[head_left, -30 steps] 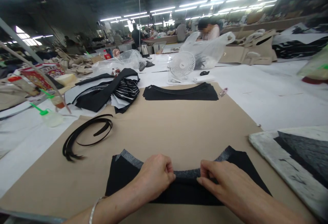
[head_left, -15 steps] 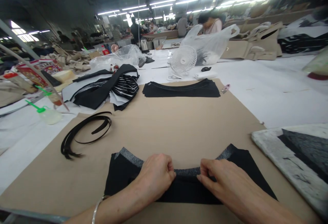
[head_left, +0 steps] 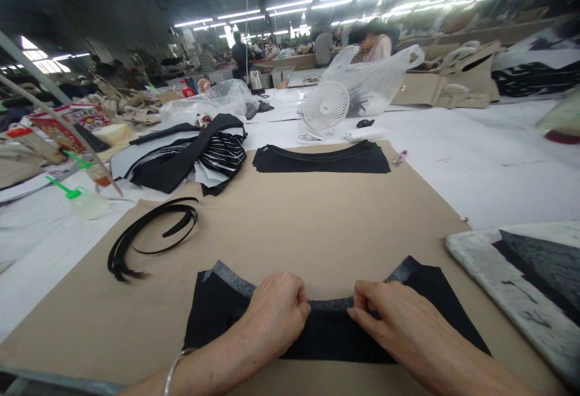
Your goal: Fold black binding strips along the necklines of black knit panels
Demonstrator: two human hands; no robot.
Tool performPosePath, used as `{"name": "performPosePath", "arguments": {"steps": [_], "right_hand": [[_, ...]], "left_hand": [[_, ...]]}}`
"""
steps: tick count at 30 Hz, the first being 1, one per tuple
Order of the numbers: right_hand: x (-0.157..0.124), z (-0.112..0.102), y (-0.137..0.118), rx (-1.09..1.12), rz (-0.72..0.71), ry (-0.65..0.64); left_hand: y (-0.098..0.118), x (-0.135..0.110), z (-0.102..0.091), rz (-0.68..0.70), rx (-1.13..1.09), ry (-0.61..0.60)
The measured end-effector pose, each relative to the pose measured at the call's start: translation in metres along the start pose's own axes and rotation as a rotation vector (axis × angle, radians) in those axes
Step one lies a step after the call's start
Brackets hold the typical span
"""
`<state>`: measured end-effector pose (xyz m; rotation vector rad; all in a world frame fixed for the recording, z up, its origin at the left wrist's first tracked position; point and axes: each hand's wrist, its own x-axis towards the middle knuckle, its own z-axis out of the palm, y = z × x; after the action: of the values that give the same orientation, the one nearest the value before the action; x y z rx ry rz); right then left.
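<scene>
In front of me a black fabric piece lies on a tan sheet, its curved far edge showing a grey speckled band. My left hand pinches that curved edge left of its middle. A short span to the right, my right hand pinches the same edge between thumb and fingers. Both hands are closed, and the fingertips hide the exact folds they grip. A stretch of the grey band shows between them. The piece's two outer corners rest flat on the sheet.
Beyond lies a stack of curved black pieces, with a small white fan behind. Black strips coil at left, near fanned black pieces and a green-tipped bottle. A white slab bearing dark fabric stands at right. People work farther back.
</scene>
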<state>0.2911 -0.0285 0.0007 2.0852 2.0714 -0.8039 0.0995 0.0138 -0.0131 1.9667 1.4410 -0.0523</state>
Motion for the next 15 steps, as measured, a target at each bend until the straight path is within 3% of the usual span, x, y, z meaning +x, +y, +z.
{"name": "performPosePath", "arguments": {"steps": [15], "right_hand": [[0.0004, 0.0058, 0.0004, -0.037, -0.012, 0.012]], "left_hand": [[0.0002, -0.0006, 0.0017, 0.057, 0.028, 0.020]]}}
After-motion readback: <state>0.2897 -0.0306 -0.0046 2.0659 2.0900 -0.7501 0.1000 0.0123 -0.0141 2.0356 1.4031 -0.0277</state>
